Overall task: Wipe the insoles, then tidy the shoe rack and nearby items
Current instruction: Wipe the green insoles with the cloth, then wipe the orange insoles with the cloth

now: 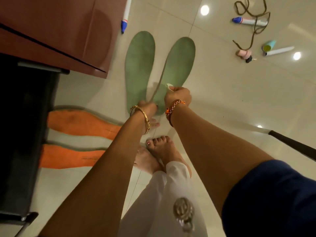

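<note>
- glossy cream floor tiles [222, 103] under everything, ceiling lights glaring off them.
- right hand [177, 95] fisted round a pale cloth [169, 86], a scrap of it poking out at the top, pressed at the heel end of the right green insole [179, 60].
- left hand [147, 108] just beside it, fingers curled on the heel of the left green insole [139, 65]; exactly how it grips, cannot tell.
- both green insoles run lengthwise straight away from the hands, toes at the far end, so i'd guess the wipe travels heel to toe, and the cloth hand is the nearer one for it.
- off to the left of the left hand, two orange insoles [82, 123] lie flat, long axes crosswise, beside the dark shoe rack [25, 134].
- far out beyond the right hand: a brown lace [253, 31], tubes [248, 21] and small bottles scattered, probably the tidying to come.
</note>
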